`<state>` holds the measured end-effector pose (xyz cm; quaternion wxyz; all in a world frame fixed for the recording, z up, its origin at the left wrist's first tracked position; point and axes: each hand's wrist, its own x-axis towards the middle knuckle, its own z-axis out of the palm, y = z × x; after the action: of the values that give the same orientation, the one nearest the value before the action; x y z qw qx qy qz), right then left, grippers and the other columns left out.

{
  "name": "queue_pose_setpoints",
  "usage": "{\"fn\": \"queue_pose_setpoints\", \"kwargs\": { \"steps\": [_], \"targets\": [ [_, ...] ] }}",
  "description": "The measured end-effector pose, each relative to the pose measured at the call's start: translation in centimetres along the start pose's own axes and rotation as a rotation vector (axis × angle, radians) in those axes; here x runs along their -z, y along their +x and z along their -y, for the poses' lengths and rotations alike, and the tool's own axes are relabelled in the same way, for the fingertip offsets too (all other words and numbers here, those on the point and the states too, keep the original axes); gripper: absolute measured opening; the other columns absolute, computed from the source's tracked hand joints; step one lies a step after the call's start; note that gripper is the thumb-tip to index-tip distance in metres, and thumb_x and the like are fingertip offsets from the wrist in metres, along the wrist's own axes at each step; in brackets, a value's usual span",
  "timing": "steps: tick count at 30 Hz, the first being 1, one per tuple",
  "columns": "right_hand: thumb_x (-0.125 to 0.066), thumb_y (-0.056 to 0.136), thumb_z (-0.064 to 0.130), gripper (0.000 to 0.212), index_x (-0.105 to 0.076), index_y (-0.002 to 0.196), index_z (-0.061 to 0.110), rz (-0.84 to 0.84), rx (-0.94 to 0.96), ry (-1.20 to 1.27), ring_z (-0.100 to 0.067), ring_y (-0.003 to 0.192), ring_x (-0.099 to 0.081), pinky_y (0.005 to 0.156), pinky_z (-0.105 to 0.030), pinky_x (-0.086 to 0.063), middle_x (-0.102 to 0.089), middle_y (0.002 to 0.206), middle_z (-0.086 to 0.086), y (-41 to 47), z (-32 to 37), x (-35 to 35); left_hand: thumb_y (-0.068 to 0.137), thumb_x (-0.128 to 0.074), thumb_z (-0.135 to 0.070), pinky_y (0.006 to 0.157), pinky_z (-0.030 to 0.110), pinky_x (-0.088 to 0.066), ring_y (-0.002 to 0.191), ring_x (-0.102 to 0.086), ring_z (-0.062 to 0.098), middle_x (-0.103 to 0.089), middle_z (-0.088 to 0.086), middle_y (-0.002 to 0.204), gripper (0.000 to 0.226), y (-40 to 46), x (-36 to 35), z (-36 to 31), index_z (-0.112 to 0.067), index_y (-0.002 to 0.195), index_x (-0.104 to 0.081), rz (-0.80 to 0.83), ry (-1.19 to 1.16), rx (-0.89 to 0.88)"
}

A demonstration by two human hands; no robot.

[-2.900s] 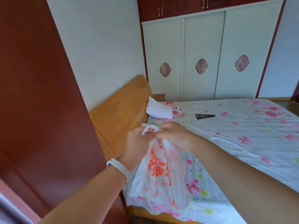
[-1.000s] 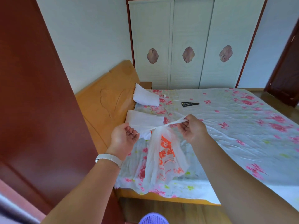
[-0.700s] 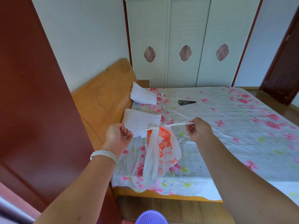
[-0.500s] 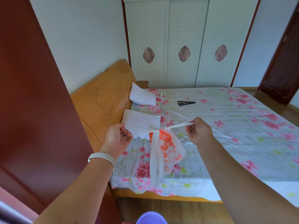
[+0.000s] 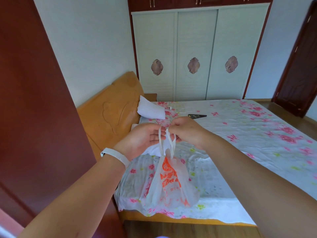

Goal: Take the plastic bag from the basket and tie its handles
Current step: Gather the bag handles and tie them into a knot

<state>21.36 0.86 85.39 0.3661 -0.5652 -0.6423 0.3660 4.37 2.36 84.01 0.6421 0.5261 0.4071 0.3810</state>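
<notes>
Fingertips of left hand and right hand are pinching the handles, plastic bag hanging below, bed beyond.

The plastic bag hangs beneath the left hand and right hand, over the near edge of the bed. A pillow lies on it by the headboard at left; the wardrobe stands behind.

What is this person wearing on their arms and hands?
The left forearm and right forearm are bare; no sleeves show. The left hand and right hand have no gloves, and no rings are visible. The one item is a smooth white band on the left wrist, with a small dark mark at one end.
</notes>
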Motion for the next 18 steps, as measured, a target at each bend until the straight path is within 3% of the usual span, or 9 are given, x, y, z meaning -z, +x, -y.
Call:
{"fn": "queue_pose_setpoints", "kwargs": {
  "steps": [4, 9, 13, 18],
  "targets": [
    [-0.061, 0.08, 0.012, 0.016, -0.062, 0.064, 0.01, 0.063, -0.025, 0.012, -0.024, 0.072, -0.072, 0.076, -0.039, -0.062, -0.072, 0.073, -0.011, 0.3, 0.9, -0.6, 0.091, -0.05, -0.017, 0.082, 0.027, -0.055, 0.088, -0.07, 0.021, -0.074, 0.014, 0.097, 0.034, -0.6, -0.6, -0.1, 0.008, 0.11, -0.066, 0.056, 0.095, -0.032],
    [-0.064, 0.08, 0.012, 0.005, -0.064, 0.076, 0.009, 0.112, -0.092, 0.075, -0.027, 0.081, -0.075, 0.08, -0.04, -0.061, -0.077, 0.084, -0.012, 0.3, 0.9, -1.3, 0.093, -0.052, -0.022, 0.092, 0.033, -0.053, 0.097, -0.07, 0.024, -0.075, 0.011, 0.102, 0.032, -1.4, 0.2, 0.7, 0.0, 0.109, -0.069, 0.087, 0.133, -0.048],
    [-0.063, 0.083, 0.007, 0.001, -0.063, 0.082, 0.007, 0.173, -0.136, 0.191, -0.025, 0.076, -0.073, 0.073, -0.035, -0.059, -0.075, 0.08, -0.012, 0.0, 0.8, -1.8, 0.096, -0.052, -0.023, 0.093, 0.033, -0.052, 0.102, -0.068, 0.026, -0.071, 0.015, 0.109, 0.035, -1.7, 0.9, 1.7, 0.004, 0.114, -0.063, 0.101, 0.092, -0.044],
    [-0.054, 0.084, 0.001, 0.013, -0.059, 0.074, 0.008, 0.19, -0.172, 0.305, -0.023, 0.071, -0.07, 0.072, -0.035, -0.057, -0.07, 0.07, -0.009, -0.9, 0.5, -2.3, 0.092, -0.056, -0.021, 0.084, 0.029, -0.05, 0.086, -0.064, 0.021, -0.068, 0.007, 0.085, 0.019, -2.3, 1.1, 2.3, -0.008, 0.079, -0.061, 0.151, 0.169, -0.076]
  ]
}}
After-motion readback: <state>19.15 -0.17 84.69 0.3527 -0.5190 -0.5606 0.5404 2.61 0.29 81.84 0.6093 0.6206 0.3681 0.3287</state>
